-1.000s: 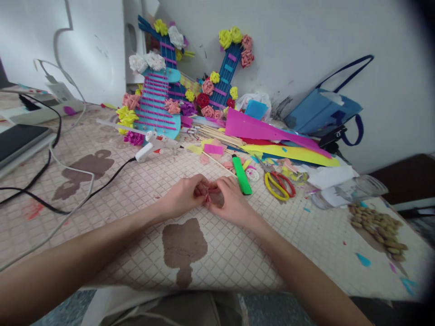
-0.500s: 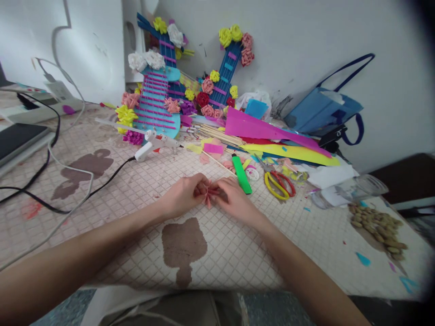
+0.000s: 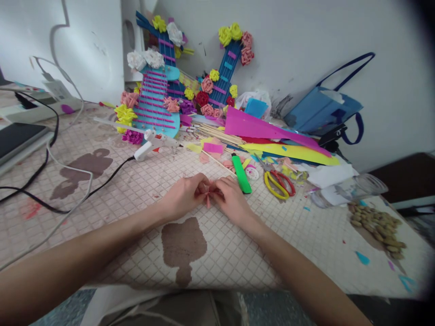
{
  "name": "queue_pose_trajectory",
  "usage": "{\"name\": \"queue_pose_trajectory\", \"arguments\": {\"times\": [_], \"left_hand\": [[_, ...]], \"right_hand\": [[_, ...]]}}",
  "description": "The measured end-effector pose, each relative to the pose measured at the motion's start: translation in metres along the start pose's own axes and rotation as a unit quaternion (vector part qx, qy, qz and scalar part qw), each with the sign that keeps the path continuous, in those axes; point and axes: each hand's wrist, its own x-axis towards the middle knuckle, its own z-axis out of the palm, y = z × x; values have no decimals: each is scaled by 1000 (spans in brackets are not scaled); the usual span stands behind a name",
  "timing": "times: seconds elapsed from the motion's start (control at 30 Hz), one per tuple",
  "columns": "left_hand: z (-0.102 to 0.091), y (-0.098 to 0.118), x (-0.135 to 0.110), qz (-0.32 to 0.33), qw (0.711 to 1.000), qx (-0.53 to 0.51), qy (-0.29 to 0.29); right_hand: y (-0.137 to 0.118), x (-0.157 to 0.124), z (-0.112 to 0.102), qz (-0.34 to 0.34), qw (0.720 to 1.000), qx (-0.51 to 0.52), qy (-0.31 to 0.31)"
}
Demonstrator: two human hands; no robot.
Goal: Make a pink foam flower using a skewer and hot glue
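Between my fingertips is a small piece of folded pink paper [image 3: 208, 200], held above the table near its middle. My left hand [image 3: 185, 194] pinches its left side, fingers closed. My right hand [image 3: 231, 197] is closed on the right side, its fingertips against those of the left. Much of the paper hides behind the fingers; a narrow pleated tip points down. Just right of my right hand lies a green box cutter [image 3: 241, 174]. A white glue gun [image 3: 154, 143] rests on the table beyond my left hand.
Scissors [image 3: 277, 183] with yellow and red handles lie right of the cutter. Paper-flower-covered blue guitar shapes [image 3: 156, 99] lean at the back. Sticks [image 3: 215, 134], magenta paper [image 3: 268, 130], a clear jar [image 3: 353, 190], peanuts [image 3: 377, 226] and a blue bag [image 3: 322, 108] stand around. Cables [image 3: 108, 182] cross the left.
The fingers of my right hand have drawn in closer to the left, and less of the pink paper shows. The other things have stayed in place.
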Motion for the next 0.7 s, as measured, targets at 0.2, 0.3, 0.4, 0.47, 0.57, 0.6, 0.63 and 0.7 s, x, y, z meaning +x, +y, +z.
{"name": "queue_pose_trajectory", "arguments": {"times": [0.2,0.3,0.4,0.47,0.57,0.6,0.63,0.7], "left_hand": [[1,-1,-2,-4,996,91,5],[2,-1,-3,-4,991,136,-16],[1,1,-3,-2,989,143,-29],[0,2,-2,2,990,140,-30],[-1,3,-2,2,989,141,-32],[-1,3,-2,1,989,144,-32],[-1,3,-2,1,989,147,-31],[0,2,-2,1,988,152,-23]], "right_hand": [[1,0,0,-6,1000,12,0],[1,-1,0,-3,1000,1,-17],[0,-1,-1,0,1000,-4,-28],[-1,-1,-2,-1,999,-7,-33],[-2,-1,-2,-1,999,-16,-37],[-2,-1,-2,-1,999,-16,-36],[-2,-1,-1,0,999,-15,-34],[-1,-1,0,-1,1000,-8,-26]]}}
